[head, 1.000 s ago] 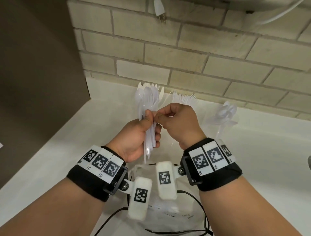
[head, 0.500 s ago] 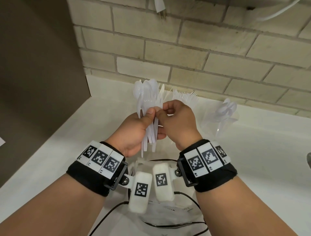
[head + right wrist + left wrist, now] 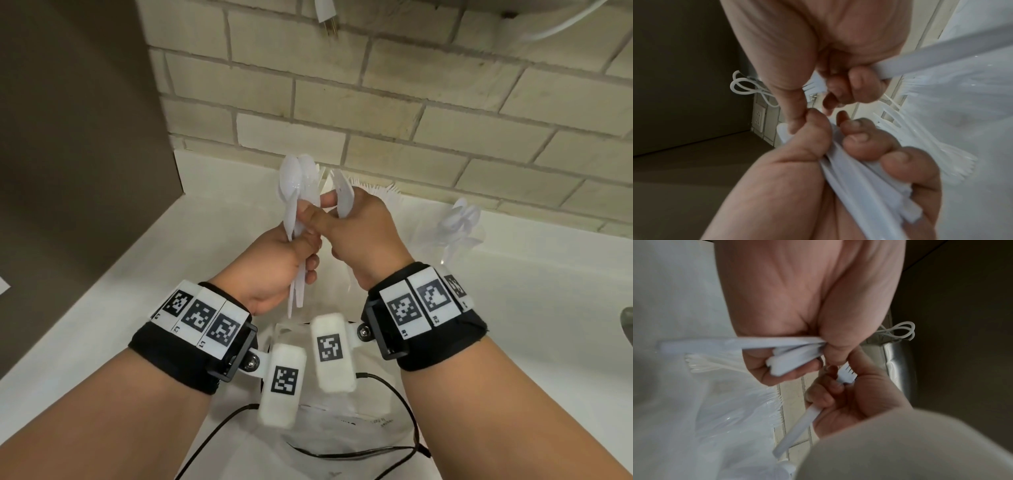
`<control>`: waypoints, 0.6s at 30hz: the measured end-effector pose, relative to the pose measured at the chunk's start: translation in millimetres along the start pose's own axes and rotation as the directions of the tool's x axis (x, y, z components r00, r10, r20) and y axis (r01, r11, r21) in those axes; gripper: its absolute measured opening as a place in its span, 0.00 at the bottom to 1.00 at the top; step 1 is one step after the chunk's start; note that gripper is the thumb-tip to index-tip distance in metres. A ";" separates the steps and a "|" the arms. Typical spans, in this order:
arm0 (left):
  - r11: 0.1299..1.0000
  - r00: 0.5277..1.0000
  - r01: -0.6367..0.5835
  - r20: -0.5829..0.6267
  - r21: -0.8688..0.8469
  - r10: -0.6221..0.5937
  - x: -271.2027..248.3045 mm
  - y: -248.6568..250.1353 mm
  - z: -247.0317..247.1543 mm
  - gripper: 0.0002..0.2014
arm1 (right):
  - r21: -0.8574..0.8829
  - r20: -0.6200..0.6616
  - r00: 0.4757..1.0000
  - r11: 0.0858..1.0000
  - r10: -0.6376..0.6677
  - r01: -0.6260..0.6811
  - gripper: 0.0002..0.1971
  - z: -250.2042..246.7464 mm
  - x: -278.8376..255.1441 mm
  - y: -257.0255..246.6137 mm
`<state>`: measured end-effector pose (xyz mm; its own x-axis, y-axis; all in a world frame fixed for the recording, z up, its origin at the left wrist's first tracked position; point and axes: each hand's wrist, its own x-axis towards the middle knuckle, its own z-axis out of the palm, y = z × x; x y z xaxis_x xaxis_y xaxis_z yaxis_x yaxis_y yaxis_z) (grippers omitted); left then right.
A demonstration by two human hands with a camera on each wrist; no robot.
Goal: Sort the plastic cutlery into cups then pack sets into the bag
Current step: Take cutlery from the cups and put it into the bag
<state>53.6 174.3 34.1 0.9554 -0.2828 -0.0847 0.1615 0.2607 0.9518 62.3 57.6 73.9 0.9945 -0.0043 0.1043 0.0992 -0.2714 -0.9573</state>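
Observation:
My left hand (image 3: 301, 240) grips a bundle of white plastic cutlery (image 3: 298, 185) upright above the white counter (image 3: 171, 274), spoon bowls on top. Its handles (image 3: 789, 353) fan out under the fingers. My right hand (image 3: 342, 222) touches the left and holds a single white fork (image 3: 844, 373) beside the bundle, with its handle (image 3: 941, 55) sticking out of the fist. Behind the right hand stands a clear cup of forks (image 3: 380, 190), mostly hidden. A clear cup of spoons (image 3: 459, 226) stands further right. A clear plastic bag (image 3: 342, 435) lies below my wrists.
A brown cabinet side (image 3: 68, 171) closes the left. The brick wall (image 3: 411, 120) runs close behind the cups, and a plug (image 3: 325, 20) hangs from above. Black cables (image 3: 219, 421) cross the bag. A metal edge (image 3: 627, 329) shows at far right.
Both hands have moved up and toward the wall with the cutlery. The right hand now holds a single fork apart from the bundle in the left hand.

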 end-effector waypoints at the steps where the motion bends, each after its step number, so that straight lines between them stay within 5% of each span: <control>1: 1.000 1.000 0.002 0.019 -0.019 -0.001 -0.8 -0.4 0.5 0.06 | 0.022 0.017 1.000 1.000 -0.007 0.007 0.12 0.0 -0.5 -1.1; 5: 0.990 0.997 0.023 0.071 -0.136 -0.014 -1.7 -3.3 -2.4 0.18 | 0.098 0.027 0.999 0.995 0.026 -0.028 0.11 2.9 0.8 0.9; 8: 0.976 0.999 0.037 0.010 -0.215 -0.036 -2.8 -2.0 -2.2 0.15 | 0.191 -0.025 0.997 0.979 0.073 -0.067 0.07 1.2 -0.9 -0.2; 11: 0.999 0.987 -0.005 -0.158 0.031 0.010 -3.1 0.7 -0.8 0.13 | 0.289 -0.111 0.991 0.956 0.080 -0.045 0.07 -6.3 -1.2 -5.9; 12: 0.961 0.975 -0.017 -0.207 0.275 0.076 -2.6 0.4 -2.5 0.12 | 0.307 -0.138 0.988 0.951 0.075 -0.029 0.07 -9.1 -0.7 -7.9; 14: 0.695 0.953 -0.039 -0.183 0.718 0.242 -1.4 -1.4 -8.4 0.09 | 0.328 -0.151 0.987 0.945 0.053 -0.001 0.08 -13.5 -0.7 -10.7; 16: 0.454 0.933 -0.024 -0.143 0.891 0.330 -1.2 -3.2 -12.7 0.07 | 0.278 -0.149 0.988 0.961 0.035 0.008 0.13 -16.0 -1.5 -11.3; 18: 0.369 0.915 0.003 -0.152 0.929 0.374 -1.3 -4.2 -13.9 0.08 | 0.251 -0.145 0.989 0.968 0.027 0.010 0.16 -17.0 -2.9 -11.8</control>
<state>55.1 186.4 26.1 0.9720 -0.0211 0.2342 -0.1672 -0.7624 0.6252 57.7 44.5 89.5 0.9817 -0.1510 0.1160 0.1141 -0.0216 -0.9932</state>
